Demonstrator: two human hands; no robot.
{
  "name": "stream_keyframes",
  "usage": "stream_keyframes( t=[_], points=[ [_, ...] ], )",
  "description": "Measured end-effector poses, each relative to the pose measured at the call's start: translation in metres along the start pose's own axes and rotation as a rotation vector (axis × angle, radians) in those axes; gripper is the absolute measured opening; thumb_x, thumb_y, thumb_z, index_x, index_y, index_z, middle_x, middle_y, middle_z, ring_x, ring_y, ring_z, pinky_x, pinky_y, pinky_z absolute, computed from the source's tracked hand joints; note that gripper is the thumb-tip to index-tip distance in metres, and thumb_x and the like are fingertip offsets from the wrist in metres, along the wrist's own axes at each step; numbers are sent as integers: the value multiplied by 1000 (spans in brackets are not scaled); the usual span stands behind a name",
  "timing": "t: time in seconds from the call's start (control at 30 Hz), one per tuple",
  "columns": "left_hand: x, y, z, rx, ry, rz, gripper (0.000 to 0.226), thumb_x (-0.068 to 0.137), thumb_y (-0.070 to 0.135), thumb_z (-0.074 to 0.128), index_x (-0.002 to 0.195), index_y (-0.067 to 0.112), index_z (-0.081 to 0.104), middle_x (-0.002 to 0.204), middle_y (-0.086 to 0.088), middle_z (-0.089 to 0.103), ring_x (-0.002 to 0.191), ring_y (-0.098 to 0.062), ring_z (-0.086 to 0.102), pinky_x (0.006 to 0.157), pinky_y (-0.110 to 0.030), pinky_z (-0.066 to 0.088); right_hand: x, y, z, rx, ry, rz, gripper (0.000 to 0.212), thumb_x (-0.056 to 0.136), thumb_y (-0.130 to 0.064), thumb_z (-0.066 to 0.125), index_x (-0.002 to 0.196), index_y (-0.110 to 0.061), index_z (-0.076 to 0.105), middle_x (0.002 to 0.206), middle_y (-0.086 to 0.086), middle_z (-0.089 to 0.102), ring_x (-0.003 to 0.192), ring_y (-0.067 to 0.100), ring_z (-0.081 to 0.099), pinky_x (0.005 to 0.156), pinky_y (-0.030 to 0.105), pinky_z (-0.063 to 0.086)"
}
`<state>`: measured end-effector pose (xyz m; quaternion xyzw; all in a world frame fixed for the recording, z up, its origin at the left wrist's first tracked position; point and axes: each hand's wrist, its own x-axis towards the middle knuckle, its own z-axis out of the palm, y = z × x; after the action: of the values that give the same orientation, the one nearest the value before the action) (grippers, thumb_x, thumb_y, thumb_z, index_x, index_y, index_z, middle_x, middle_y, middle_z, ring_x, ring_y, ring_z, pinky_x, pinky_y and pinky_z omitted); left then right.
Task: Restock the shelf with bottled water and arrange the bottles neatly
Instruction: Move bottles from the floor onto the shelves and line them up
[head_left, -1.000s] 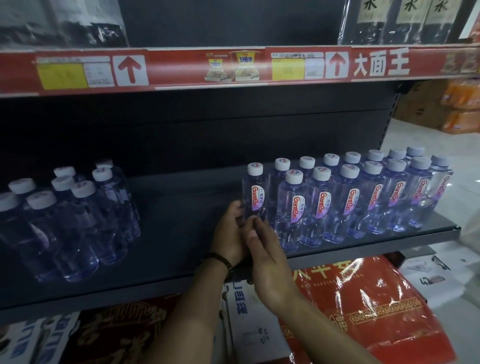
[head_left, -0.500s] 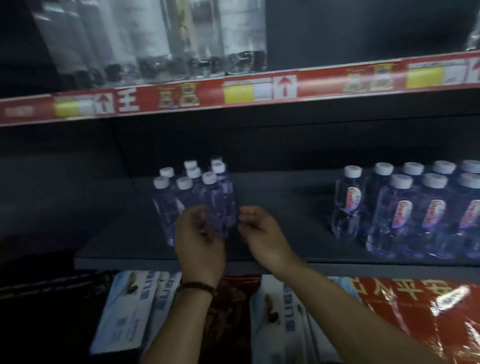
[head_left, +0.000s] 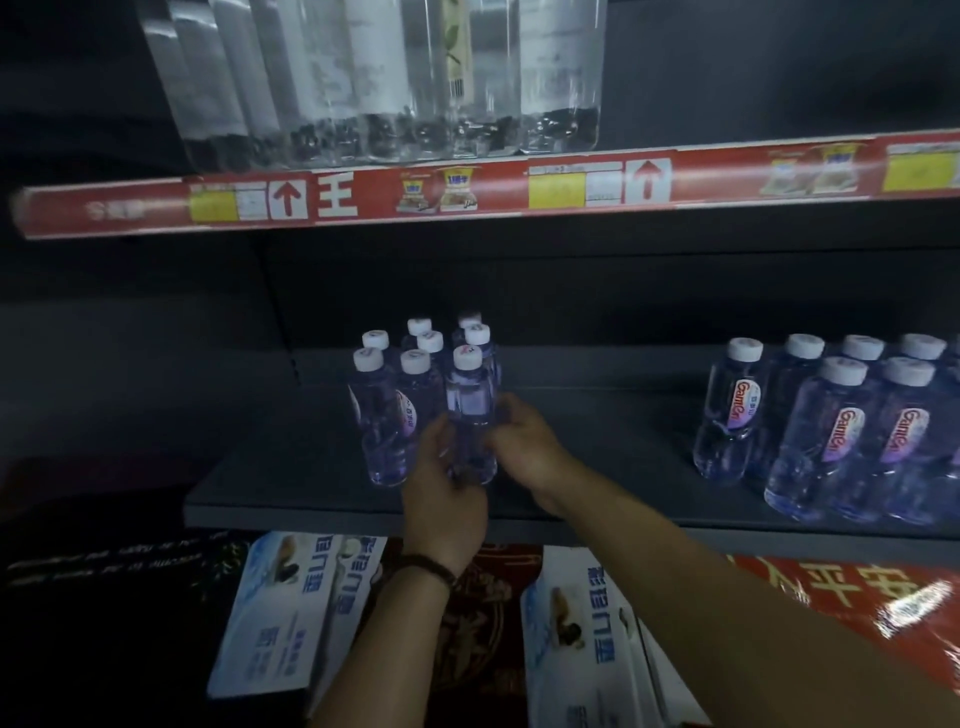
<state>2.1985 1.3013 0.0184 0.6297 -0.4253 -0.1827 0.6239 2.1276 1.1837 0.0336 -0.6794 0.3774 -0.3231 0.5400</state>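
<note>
A loose cluster of several small clear water bottles with white caps (head_left: 395, 410) stands at the left of the dark shelf (head_left: 597, 499). Both hands clasp its front right bottle (head_left: 469, 400): my left hand (head_left: 441, 488) wraps the lower front, my right hand (head_left: 524, 441) presses its right side. A tidy block of labelled bottles (head_left: 841, 441) in rows stands at the right end of the shelf, labels facing out.
A red price strip (head_left: 467, 189) edges the upper shelf, which carries tall clear bottles (head_left: 395, 78). Below the shelf lie white and blue boxes (head_left: 291, 613) and a red wrapped package (head_left: 852, 603). Bare shelf lies between the two bottle groups.
A second ago both hands were at the left end of the right block. They moved left to the loose cluster and closed around its front right bottle; the view swung left.
</note>
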Motion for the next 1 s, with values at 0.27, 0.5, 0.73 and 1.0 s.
stream_keyframes(
  t=[0.27, 0.5, 0.73, 1.0],
  points=[
    [3, 5, 25, -75, -170, 11, 53, 100, 0, 63, 118, 47, 50, 113, 29, 59, 101, 24, 59, 79, -2, 47, -60, 15, -50, -39, 47, -158, 49, 82, -30, 82, 125, -25, 57, 120, -1, 72, 113, 16, 72, 99, 46, 59],
    [2, 16, 85, -24, -367, 6, 55, 96, 7, 69, 136, 43, 54, 121, 22, 70, 109, 8, 66, 91, -18, 56, -108, 44, -112, -6, 132, -242, 61, 92, 10, 68, 139, -25, 51, 130, -10, 69, 125, 10, 66, 107, 40, 55],
    [0, 21, 137, -10, -472, -4, 45, 95, 10, 69, 130, 35, 55, 123, 13, 70, 113, -5, 69, 97, -39, 59, -131, 50, -152, -108, 242, -253, 66, 94, -6, 71, 144, -46, 55, 132, -4, 58, 126, 4, 57, 111, 41, 52],
    [-12, 30, 173, -12, -499, 82, 36, 99, 16, 69, 128, 35, 61, 120, 18, 71, 107, 6, 67, 85, -17, 56, -160, 69, -177, -203, 227, -209, 92, 89, -12, 68, 161, -53, 27, 138, -20, 40, 129, 7, 54, 107, 38, 55]
  ],
)
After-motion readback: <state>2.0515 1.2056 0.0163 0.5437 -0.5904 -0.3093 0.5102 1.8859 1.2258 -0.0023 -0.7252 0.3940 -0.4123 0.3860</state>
